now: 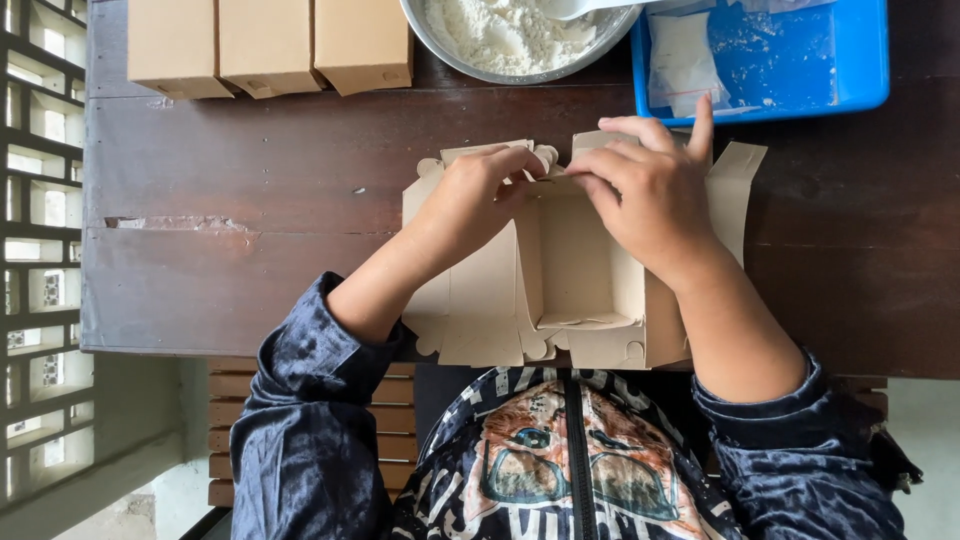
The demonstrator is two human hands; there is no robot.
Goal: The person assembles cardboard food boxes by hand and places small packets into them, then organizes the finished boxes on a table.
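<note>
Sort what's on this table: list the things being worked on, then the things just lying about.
In hand:
- flat cardboard box, half folded, far flaps pinched
- left hand on the left flap
- right hand on the right flap

Lying about:
- three closed cardboard boxes at the far edge
- metal bowl of white powder
- blue tray with a small clear bag
- dark wooden table
</note>
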